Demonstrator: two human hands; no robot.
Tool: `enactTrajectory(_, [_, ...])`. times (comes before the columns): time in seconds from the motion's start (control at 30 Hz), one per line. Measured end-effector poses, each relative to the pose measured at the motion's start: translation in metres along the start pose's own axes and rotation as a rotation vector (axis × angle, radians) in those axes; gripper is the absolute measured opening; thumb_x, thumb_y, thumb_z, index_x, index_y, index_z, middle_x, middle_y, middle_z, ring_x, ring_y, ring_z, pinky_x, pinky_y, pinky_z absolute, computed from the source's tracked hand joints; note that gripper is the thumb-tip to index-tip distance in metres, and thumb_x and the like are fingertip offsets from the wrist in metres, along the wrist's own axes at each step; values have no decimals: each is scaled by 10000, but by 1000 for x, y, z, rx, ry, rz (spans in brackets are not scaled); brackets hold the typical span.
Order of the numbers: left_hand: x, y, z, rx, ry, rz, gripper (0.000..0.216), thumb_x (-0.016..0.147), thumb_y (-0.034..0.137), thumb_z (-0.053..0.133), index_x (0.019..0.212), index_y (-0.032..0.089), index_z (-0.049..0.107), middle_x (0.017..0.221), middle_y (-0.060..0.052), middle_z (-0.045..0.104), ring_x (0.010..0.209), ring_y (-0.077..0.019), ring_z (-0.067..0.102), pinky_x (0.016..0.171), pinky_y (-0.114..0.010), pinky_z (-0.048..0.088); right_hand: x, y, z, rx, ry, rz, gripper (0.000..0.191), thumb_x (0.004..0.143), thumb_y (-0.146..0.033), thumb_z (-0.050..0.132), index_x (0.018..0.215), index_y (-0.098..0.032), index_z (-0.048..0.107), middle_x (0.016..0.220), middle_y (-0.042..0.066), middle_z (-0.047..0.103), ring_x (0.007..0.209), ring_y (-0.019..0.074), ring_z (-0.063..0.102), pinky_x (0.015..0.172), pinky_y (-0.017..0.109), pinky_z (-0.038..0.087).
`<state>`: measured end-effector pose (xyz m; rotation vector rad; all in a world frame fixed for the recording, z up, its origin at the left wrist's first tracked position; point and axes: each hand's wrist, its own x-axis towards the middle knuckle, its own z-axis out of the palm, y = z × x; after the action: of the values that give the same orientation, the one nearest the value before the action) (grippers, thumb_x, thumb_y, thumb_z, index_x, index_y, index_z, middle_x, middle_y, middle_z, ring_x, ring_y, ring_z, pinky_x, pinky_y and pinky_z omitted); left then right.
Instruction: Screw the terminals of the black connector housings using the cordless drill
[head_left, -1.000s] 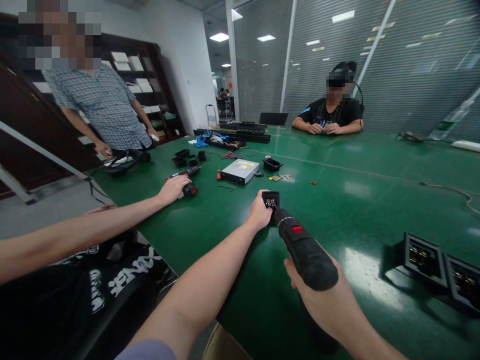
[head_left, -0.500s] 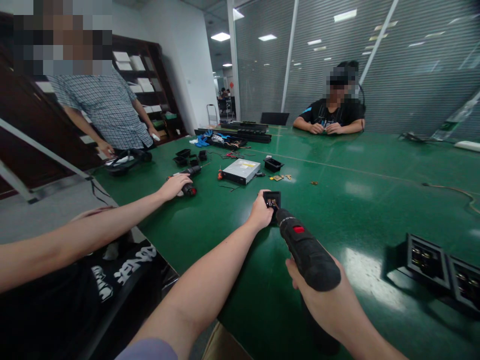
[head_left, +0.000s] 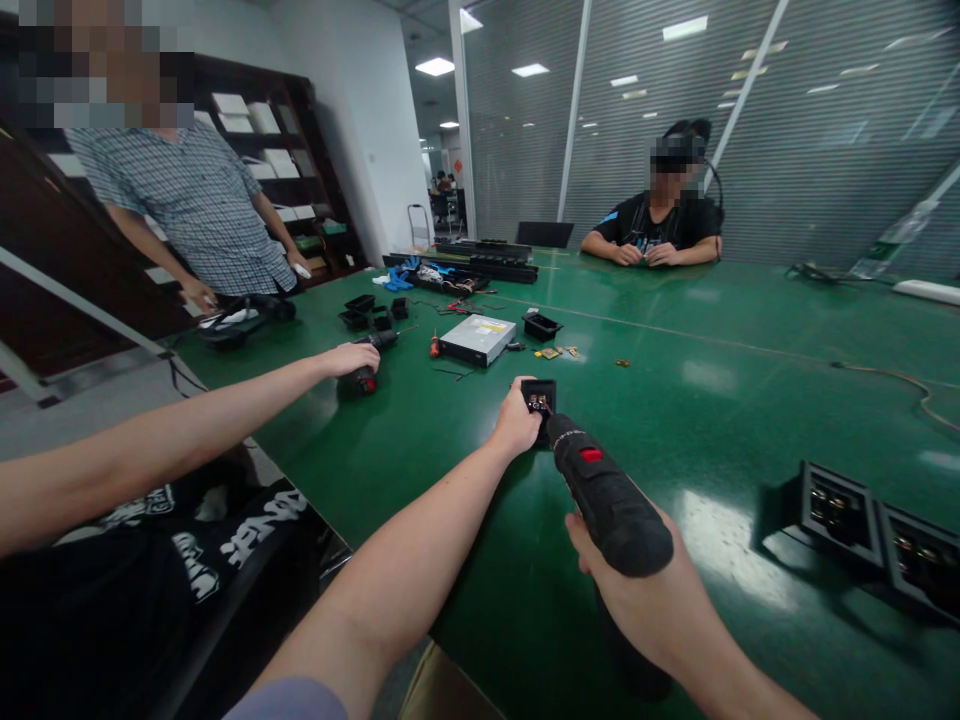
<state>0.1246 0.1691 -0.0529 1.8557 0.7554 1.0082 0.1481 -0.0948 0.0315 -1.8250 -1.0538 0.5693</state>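
My left hand [head_left: 514,424] is closed around a small black box-shaped part [head_left: 540,397] that stands on the green table [head_left: 697,420]. My right hand [head_left: 637,590] grips the handle of a black electric screwdriver [head_left: 604,492] with a red button. The tool's tip points into the open face of the black part. A co-worker's arm reaches in from the left, and that person's hand [head_left: 351,358] rests on another black and red screwdriver [head_left: 365,377].
A silver optical drive [head_left: 478,338], small black parts [head_left: 367,312] and loose bits lie mid-table. Two black socket boxes [head_left: 870,525] sit at the right. One person sits at the far side [head_left: 658,225]; another stands at the left [head_left: 180,210]. A cable [head_left: 900,385] runs along the right.
The co-worker's hand has slid onto the other screwdriver and covers it more. My hands and tool have stayed on the black part; the view shifted slightly.
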Motion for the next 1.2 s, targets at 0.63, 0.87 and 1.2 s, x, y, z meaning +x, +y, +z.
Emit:
enactTrajectory(0.63, [0, 1, 1, -23, -3, 17, 607, 611, -29, 541, 1165, 220, 522, 993, 0, 619, 879, -136, 576, 816, -267, 468, 0, -3, 0, 15, -9, -25, 229, 886, -372, 644, 1042, -205, 628, 735, 13, 679, 598, 191, 615, 570, 302, 476])
enactTrajectory(0.87, [1, 0, 0, -14, 1, -1, 635, 602, -40, 526, 1180, 224, 526, 984, 3, 625, 883, -139, 583, 820, -271, 474, 0, -4, 0, -3, 8, -15, 237, 879, -386, 654, 1034, -207, 636, 751, 25, 688, 626, 202, 639, 577, 304, 485])
enactTrajectory(1.2, [0, 1, 0, -20, 4, -31, 637, 618, -26, 544, 1199, 237, 525, 1011, -9, 628, 901, -151, 592, 849, -297, 483, -1, -3, 0, 5, -2, 6, 278, 876, -404, 655, 1062, -199, 640, 718, 20, 683, 598, 200, 628, 550, 303, 482])
